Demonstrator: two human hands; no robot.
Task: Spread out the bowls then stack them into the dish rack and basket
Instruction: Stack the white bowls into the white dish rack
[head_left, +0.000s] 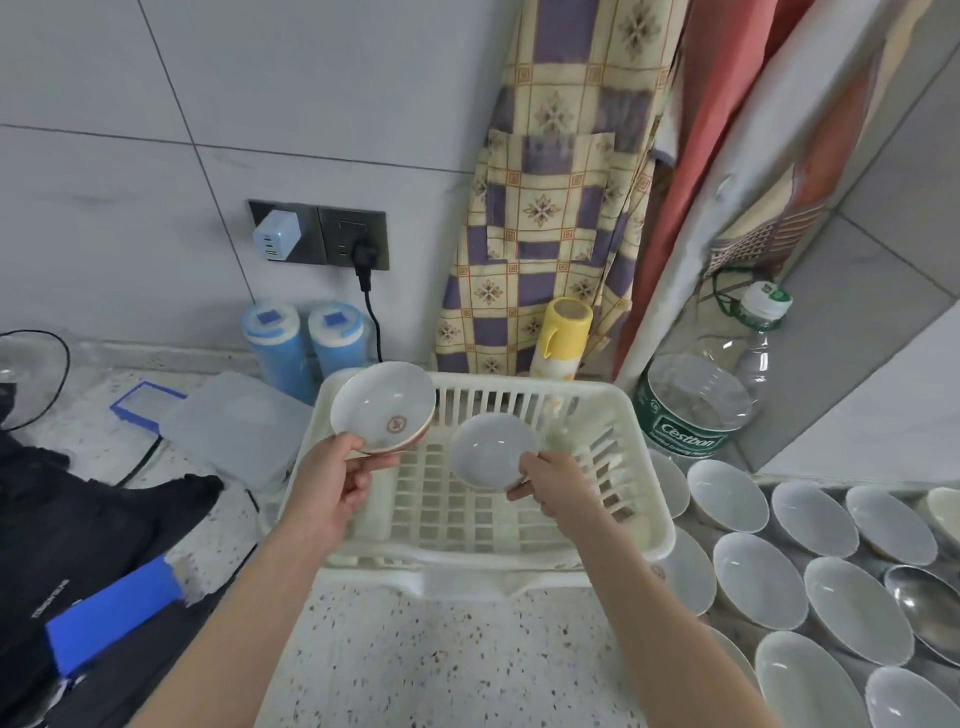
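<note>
Head view: left hand (332, 480) pinches a crested bowl (383, 406) by its rim, right hand (558, 486) pinches a plain bowl (493, 451), both above the rack (639, 447), spread bowls (758, 579) right on the counter (441, 665)

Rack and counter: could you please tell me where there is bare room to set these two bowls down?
The rack floor below both held bowls is bare, as is the speckled counter between the forearms. Right of the rack, spread bowls crowd the surface.
</note>
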